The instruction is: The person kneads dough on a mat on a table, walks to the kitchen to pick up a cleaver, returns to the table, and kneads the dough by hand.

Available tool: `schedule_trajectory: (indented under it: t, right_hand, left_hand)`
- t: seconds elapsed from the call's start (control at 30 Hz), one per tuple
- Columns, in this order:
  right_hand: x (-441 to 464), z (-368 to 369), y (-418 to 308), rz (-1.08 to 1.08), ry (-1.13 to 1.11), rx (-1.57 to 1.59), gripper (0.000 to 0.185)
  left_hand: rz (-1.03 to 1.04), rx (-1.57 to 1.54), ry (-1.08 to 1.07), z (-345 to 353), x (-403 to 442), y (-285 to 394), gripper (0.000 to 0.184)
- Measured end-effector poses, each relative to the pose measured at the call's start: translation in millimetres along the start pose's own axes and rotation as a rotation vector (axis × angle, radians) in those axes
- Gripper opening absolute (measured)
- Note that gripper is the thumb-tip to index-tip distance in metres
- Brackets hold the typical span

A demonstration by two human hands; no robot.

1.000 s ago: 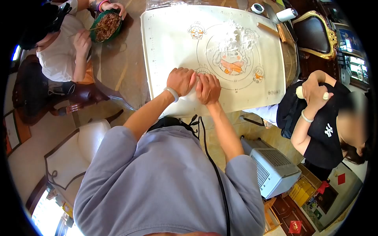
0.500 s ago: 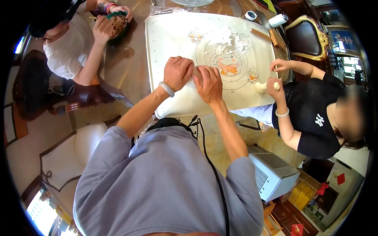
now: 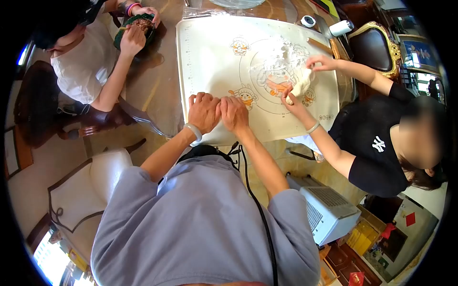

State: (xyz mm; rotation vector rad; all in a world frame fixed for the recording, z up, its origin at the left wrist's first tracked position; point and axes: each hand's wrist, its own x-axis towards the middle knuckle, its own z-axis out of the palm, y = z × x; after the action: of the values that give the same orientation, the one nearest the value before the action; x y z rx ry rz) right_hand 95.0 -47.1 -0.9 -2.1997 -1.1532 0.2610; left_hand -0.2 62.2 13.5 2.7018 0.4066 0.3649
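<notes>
My left hand, with a pale bangle at the wrist, is pressed down near the front edge of a white printed mat. Right beside it is my right hand, their thumbs close together. Both have curled fingers; whatever lies under them is hidden. To the right, a co-worker's two hands hold a long piece of pale dough over the mat. White flour is scattered near the mat's far middle.
At the left, another person holds a dark bowl of minced filling. A wooden stick, a white cylinder and a small round white object lie at the far right. A glass dish sits at the back.
My hands have moved down and left, toward the mat's front edge, staying together. The co-worker's dough has moved from the right edge inward, stretched between both hands. The other person's hand moved over the bowl.
</notes>
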Motion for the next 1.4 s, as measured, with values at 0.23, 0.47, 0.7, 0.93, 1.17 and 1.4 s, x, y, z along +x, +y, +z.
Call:
schedule_trajectory:
  t: [0.23,0.47,0.7,0.93,1.17,1.4]
  right_hand:
    - [22.5,10.4,13.7,0.050,-0.014,-0.062,0.030]
    - [23.6,0.1,6.8,0.093,0.023,0.025,0.031]
    - [-10.4,0.4,-16.6,-0.010,0.168,-0.077,0.028]
    - [-2.8,14.3,-9.5,-0.001,0.079,-0.055,0.017]
    - [19.7,22.4,6.1,0.109,-0.044,-0.066,0.020]
    - [21.6,-21.5,-14.2,0.294,0.055,0.205,0.033]
  left_hand:
    - [-0.078,-0.067,-0.050,21.6,15.3,-13.6,0.017]
    - [-0.306,-0.358,-0.201,20.3,23.8,-24.7,0.028]
    - [-0.064,-0.123,0.071,9.4,-10.0,0.7,0.018]
    - [-0.121,-0.100,-0.033,25.0,-7.9,-7.2,0.013]
    - [-0.252,-0.137,-0.293,20.3,14.3,-12.5,0.023]
    - [-0.342,-0.400,-0.129,-1.7,25.1,-10.5,0.043]
